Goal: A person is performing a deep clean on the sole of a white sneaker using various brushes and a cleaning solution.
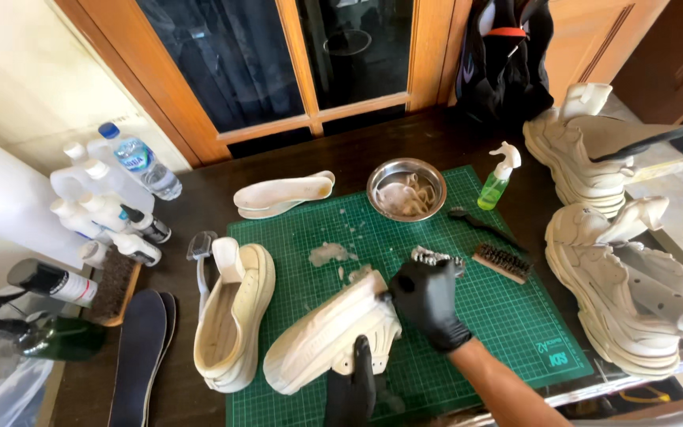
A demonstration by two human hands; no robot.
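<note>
A: Where was the cream sneaker (330,336)?
B: On its side on the green cutting mat (515,316), toe toward the near-left edge, just right of its mate (235,316).
A: Left hand (352,387)?
B: Black-gloved, fingers wrapped onto the sole edge from below.
A: Right hand (430,303)?
B: Gloved, clenched around a small brush (436,258) and pressed to the sneaker's heel. A wooden brush (502,263) lay near, apart.

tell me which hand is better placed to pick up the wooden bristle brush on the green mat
Probably the right hand: it rests on the cream sneaker's upper end, close to the wooden bristle brush. The left hand steadies the sneaker's underside, farther away.
</note>
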